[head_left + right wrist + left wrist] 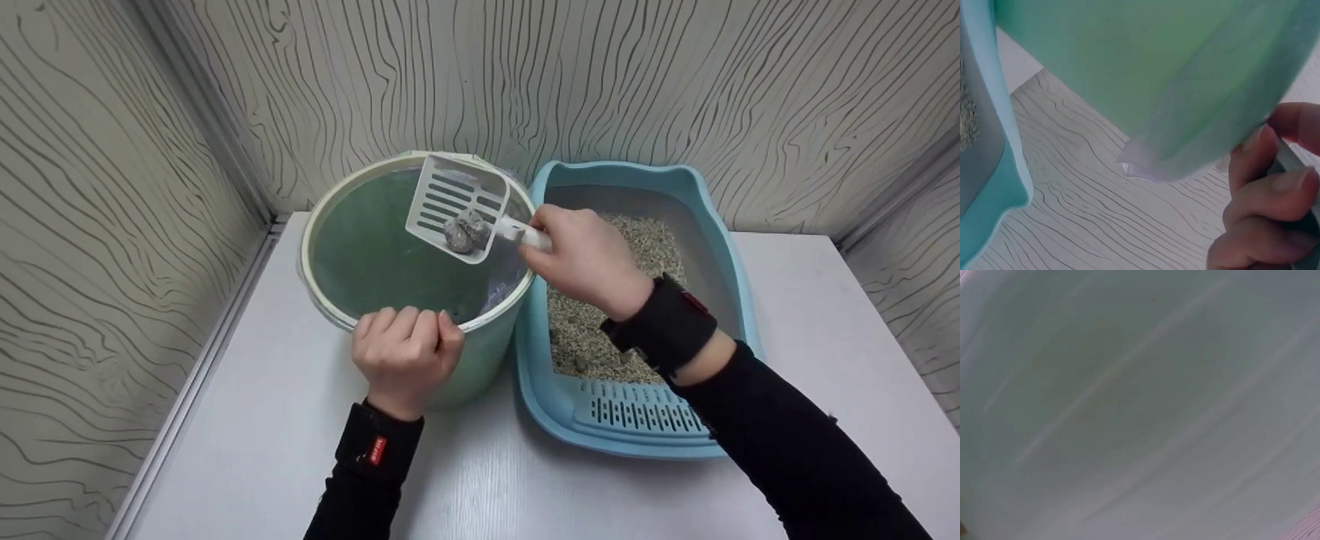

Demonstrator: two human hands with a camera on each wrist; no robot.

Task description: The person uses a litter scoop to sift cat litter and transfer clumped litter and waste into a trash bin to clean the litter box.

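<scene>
One green bucket (pixel 480 360) stands left of one blue litter tray (pixel 645 431) holding grey litter (pixel 592 330). The right hand (pixel 589 259) grasps one white scoop (pixel 454 206) carrying a clump (pixel 465 232) over the bucket; left hand (pixel 405 356) fingers clench its near rim.

Black long sleeves (pixel 795 442); black wrist straps (pixel 377 442), small red tags.

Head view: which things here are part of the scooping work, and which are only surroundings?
In use:
- right hand gripping the white scoop
- grey clump on the scoop
- green bucket, left hand gripping its rim
- blue litter tray

Surroundings:
- white table
- patterned wall
</scene>
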